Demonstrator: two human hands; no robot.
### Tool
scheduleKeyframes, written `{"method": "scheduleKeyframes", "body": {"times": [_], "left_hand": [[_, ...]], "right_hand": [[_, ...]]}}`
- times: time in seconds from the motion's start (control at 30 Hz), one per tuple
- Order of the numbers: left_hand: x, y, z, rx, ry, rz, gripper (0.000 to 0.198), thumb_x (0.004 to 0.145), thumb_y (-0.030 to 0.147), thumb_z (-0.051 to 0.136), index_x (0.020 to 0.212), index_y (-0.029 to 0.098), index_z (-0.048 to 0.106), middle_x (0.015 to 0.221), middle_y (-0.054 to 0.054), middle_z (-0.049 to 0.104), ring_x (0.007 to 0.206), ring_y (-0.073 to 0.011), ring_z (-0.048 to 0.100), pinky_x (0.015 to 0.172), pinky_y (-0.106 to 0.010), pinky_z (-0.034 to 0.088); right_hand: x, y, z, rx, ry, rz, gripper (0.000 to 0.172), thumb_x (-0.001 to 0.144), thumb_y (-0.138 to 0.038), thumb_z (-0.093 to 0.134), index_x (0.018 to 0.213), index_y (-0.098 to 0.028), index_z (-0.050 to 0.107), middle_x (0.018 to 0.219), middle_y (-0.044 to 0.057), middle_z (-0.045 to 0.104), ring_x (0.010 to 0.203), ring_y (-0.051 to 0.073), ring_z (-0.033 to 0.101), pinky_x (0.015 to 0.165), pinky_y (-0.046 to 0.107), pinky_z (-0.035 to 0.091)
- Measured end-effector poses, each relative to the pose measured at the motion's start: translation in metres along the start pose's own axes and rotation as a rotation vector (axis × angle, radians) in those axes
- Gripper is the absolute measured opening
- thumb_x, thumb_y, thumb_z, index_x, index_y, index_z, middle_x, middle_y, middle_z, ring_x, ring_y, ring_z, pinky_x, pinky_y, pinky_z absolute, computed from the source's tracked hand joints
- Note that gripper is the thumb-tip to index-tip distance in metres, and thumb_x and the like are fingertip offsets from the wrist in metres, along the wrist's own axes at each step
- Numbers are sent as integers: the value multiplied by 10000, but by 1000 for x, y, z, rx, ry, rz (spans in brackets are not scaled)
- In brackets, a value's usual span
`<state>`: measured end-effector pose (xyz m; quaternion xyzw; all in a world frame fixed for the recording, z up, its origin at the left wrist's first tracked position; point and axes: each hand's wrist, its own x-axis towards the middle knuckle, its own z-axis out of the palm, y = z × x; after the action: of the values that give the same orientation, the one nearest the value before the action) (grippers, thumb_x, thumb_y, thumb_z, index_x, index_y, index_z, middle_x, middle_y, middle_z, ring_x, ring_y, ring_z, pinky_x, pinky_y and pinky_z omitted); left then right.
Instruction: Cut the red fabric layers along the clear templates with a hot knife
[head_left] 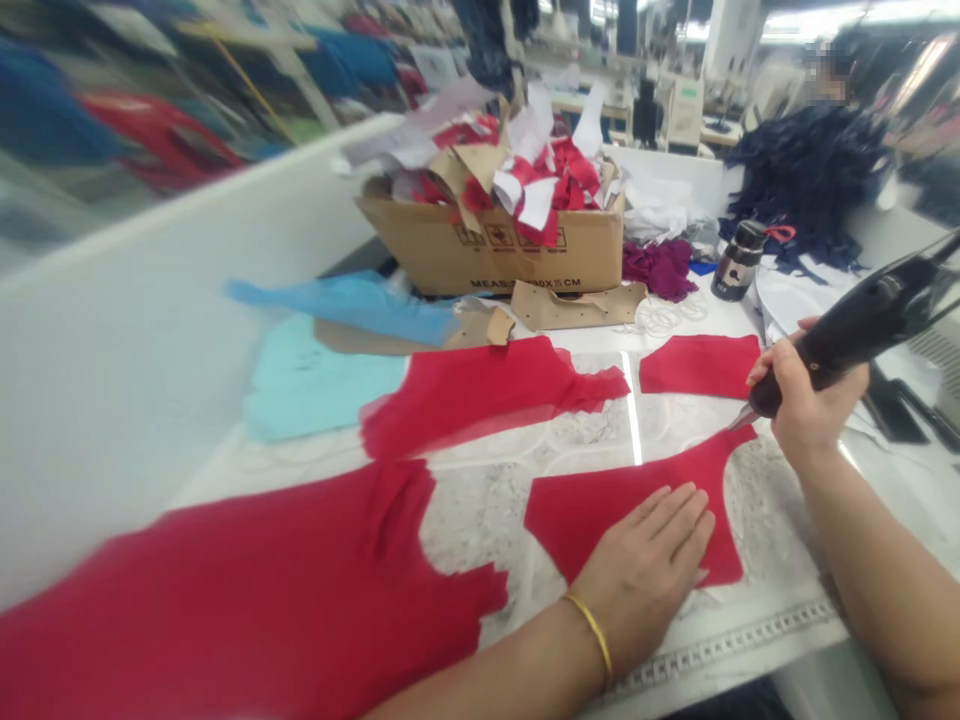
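The left hand (641, 570) lies open and flat, pressing a red fabric piece (622, 525) onto a mottled white sheet (765, 520) — good, even pressure near the cutting line — while the right hand (806, 395) clamps a black handheld fabric cutter (847, 335), blade tip at the piece's upper edge.

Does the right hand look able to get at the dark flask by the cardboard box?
Probably yes, once it lets go: the right hand is gripping a black handheld cutter. The dark flask stands close ahead of it, with only flat white papers between, nothing tall in the way.
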<state>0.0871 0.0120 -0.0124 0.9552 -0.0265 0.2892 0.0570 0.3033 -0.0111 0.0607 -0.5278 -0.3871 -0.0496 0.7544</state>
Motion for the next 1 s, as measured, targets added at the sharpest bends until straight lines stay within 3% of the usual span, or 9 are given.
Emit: {"method": "scheduleKeyframes", "body": {"times": [0.33,0.53,0.67,0.8,0.9,1.0], "left_hand": [[0,0,-3,-10,20,17,315,1065,159,416,1226,35,656,1250,-173,723,1244,-274,666,1090,-405,556],[3,-2,-6,10,47,22,314,1066,149,408,1226,52,659,1228,-166,729,1202,-250,677,1072,-408,564],[1,-20,-23,161,71,-134,287,1030,99,432,1201,74,661,1119,-152,732,1064,-257,693,970,-407,598],[-5,-46,-40,278,-84,-333,184,985,143,508,1075,127,668,1069,-152,682,992,-300,647,860,-451,593],[-10,-54,-44,132,-232,-447,135,955,161,515,871,180,619,953,-105,643,889,-275,606,784,-424,560],[-15,-47,-47,-99,-221,-513,206,957,192,458,764,204,529,838,-65,601,815,-245,568,731,-382,507]], "right_hand": [[2,3,-1,-26,-9,18,268,828,-256,750,985,-225,535,579,-97,599,430,146,614,419,271,507],[3,5,-1,-86,3,-13,250,828,-286,760,882,-236,521,574,-84,584,419,142,595,412,280,480],[6,4,-3,-71,27,11,280,832,-327,741,946,-240,501,590,-92,584,443,143,608,441,281,497],[8,4,-5,-102,50,2,315,823,-323,739,972,-239,475,618,-92,583,466,149,622,477,288,515],[10,5,-6,-204,39,-34,348,821,-331,743,1011,-236,468,713,-60,609,547,158,650,549,314,551],[16,2,-12,-346,43,-170,394,843,-377,738,1081,-238,456,941,22,621,754,180,681,680,358,593]]}}
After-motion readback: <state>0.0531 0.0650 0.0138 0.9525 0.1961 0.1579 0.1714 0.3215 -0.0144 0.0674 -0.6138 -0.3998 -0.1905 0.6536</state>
